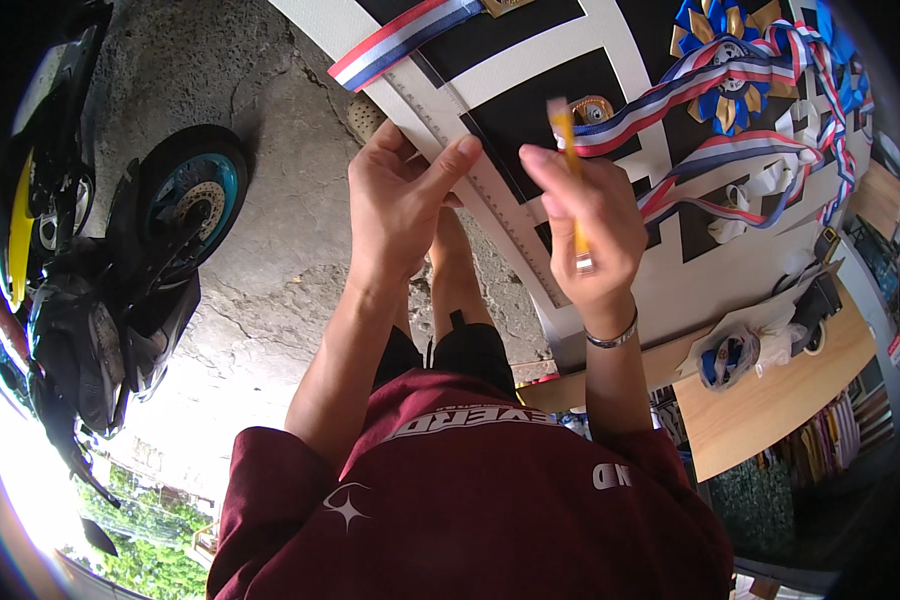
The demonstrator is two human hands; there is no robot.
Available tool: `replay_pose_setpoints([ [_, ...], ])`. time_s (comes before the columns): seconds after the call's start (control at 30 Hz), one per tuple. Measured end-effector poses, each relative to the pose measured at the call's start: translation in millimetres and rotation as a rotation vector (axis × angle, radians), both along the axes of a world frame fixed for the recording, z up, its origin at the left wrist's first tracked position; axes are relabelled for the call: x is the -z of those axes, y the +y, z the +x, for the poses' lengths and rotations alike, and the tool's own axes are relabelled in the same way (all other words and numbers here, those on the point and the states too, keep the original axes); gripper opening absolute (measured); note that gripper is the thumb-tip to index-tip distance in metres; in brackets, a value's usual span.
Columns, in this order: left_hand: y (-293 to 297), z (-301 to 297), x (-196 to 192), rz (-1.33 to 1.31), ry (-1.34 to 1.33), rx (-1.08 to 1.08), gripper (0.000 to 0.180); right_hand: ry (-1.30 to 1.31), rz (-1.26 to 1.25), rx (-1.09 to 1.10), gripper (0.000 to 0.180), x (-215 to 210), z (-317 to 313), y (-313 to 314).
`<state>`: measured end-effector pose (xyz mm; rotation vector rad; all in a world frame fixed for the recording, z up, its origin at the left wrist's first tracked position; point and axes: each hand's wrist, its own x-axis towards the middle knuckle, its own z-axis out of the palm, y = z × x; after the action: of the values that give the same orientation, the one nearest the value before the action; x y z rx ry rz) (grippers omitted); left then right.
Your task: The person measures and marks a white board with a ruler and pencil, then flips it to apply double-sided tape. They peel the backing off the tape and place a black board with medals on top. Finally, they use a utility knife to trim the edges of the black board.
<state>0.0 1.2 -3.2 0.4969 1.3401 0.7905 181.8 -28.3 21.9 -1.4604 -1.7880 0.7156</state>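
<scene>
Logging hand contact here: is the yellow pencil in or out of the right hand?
In: the right hand holds the yellow pencil, fingers crossing its middle.

the left hand (400,200) pinches a ruler (510,219), the right hand (605,235) a pencil (570,148).

Open concrete floor (280,130) left of left hand (398,195), motorcycle (90,290) blocking farther left, narrow gap over ruler (503,215) toward right hand (600,230), ribbons (670,98) and rosette (732,102) crowding far right
</scene>
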Motion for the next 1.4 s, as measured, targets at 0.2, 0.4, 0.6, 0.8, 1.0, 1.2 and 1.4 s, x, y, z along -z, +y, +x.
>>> replay_pose_setpoints([
  [0.2,0,1,0,-0.011,-0.008,-0.018,0.031,-0.342,0.073,-0.069,0.042,2,-5,-17],
  [0.4,0,1,0,-0.008,-0.005,-0.010,0.032,-0.379,0.044,0.003,0.039,10,-9,-23],
  [0.6,1,1,-3,-0.016,0.008,0.003,0.032,-0.378,0.016,0.015,0.035,8,-11,-23],
  [0.8,2,0,-3,-0.010,0.023,0.026,0.031,-0.351,0.013,-0.012,0.034,8,-8,-21],
  [1.0,1,1,-3,-0.018,0.011,0.008,0.032,-0.323,0.035,-0.178,0.035,7,1,-17],
  [1.2,2,-1,-5,-0.026,0.027,0.048,0.034,-0.354,0.001,-0.167,0.030,9,0,-15],
  [1.4,0,-3,-7,-0.054,0.049,0.092,0.036,-0.353,-0.003,-0.160,0.029,10,1,-17],
])
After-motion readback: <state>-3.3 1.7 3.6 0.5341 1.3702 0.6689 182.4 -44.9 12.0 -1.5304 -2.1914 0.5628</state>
